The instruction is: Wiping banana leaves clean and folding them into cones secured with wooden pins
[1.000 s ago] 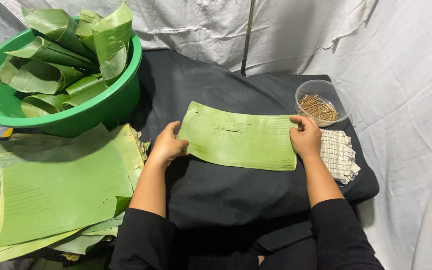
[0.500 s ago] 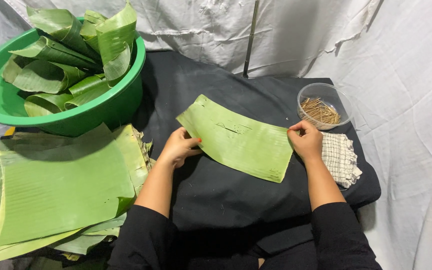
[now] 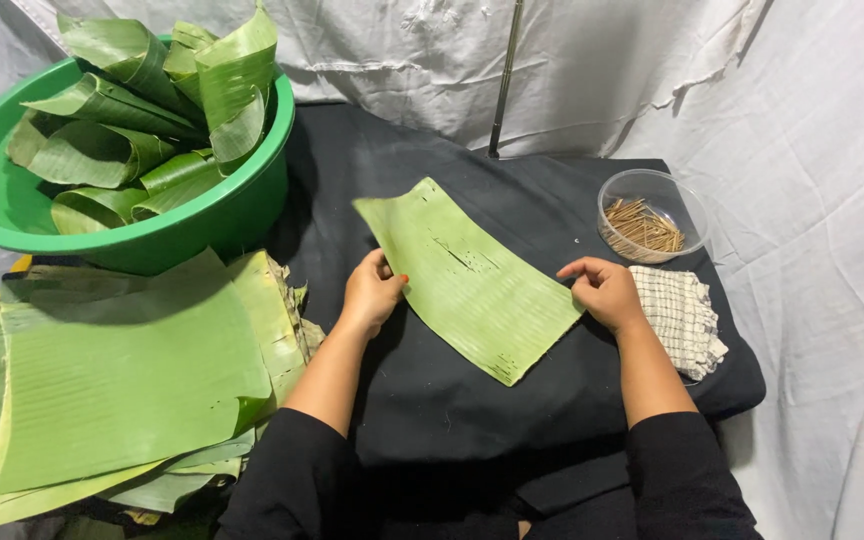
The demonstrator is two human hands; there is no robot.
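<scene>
A flat rectangular piece of banana leaf (image 3: 467, 280) lies slantwise on the black cloth-covered table (image 3: 432, 400). My left hand (image 3: 372, 293) pinches its left long edge, fingers on top. At the leaf's right corner, my right hand (image 3: 604, 292) grips the edge. Both forearms wear black sleeves.
A green plastic basin (image 3: 12, 210) with rolled leaves stands at the back left. A stack of large flat banana leaves (image 3: 122, 380) lies at the left. A clear bowl of small wooden sticks (image 3: 652, 215) and a checked cloth (image 3: 680, 318) sit at the right. White sheets hang behind.
The leaf has turned from lying level to slanting, its far end swinging away to the upper left. Both hands shifted along its edges with it.
</scene>
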